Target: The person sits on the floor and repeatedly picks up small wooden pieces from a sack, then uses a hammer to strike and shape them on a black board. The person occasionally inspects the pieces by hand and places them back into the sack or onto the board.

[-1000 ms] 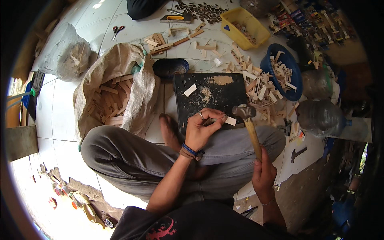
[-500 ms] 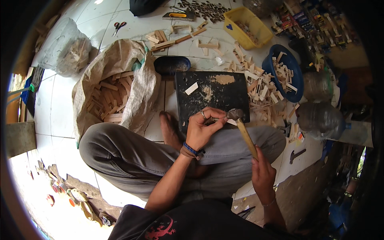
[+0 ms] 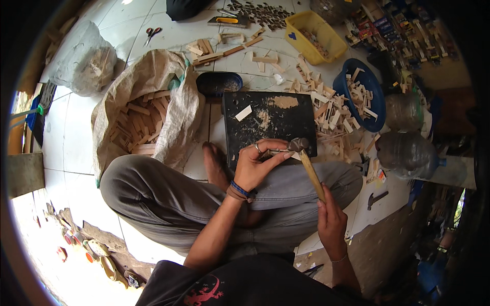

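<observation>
My left hand [image 3: 253, 166] is closed in a pinch above the near edge of a black board [image 3: 293, 122]. Between its fingertips is a small pale wood piece [image 3: 296, 156], mostly hidden, with something thin lying along the fingers that I cannot make out. My right hand [image 3: 333, 220] grips the lower end of the wooden handle of a hammer [image 3: 312, 176]. The dark hammer head meets or nearly meets the left fingertips. Farther up the board lie a loose pale wood block [image 3: 244, 113] and sawdust [image 3: 284, 102].
Left of the board stands an open woven sack [image 3: 178, 122] of wood pieces. Loose blocks [image 3: 334, 115] are heaped to the right, beside a blue basin [image 3: 379, 109]. Behind are a yellow tub [image 3: 334, 53] and a dark blue tray [image 3: 219, 79]. Another hammer [image 3: 376, 200] lies right.
My right hand and the hammer have shifted slightly left, the head staying by my left fingertips. My left hand keeps its pinch in nearly the same place.
</observation>
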Available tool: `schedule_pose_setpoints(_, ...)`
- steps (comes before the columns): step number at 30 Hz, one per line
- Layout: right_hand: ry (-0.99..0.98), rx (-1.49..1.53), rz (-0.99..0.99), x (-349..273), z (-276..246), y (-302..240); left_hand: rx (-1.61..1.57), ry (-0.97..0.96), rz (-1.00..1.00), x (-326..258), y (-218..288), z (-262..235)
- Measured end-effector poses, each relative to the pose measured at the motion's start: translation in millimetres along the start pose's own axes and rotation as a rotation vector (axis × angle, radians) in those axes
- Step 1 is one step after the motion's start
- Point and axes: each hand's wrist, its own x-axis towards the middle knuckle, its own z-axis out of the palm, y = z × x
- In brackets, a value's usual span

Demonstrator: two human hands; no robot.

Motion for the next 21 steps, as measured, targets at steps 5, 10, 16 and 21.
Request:
schedule_pose_setpoints(5, 0.060, -0.044, -0.073, 1, 3, 3, -0.037, -0.039, -0.087, 0, 1, -4)
schedule_pose_setpoints(10, 0.056, -0.039, -0.096, 2, 2, 7, -0.091, 0.005, -0.071, -1, 0, -1)
schedule_pose_setpoints(16, 0.313, -0.001, -0.150, -1, -2, 10, -0.133, 0.024, -0.139, 0, 1, 0)
schedule_pose_setpoints(21, -0.019, -0.124, -0.056, 2, -2, 12, -0.127, 0.018, -0.191, 0, 4, -1)
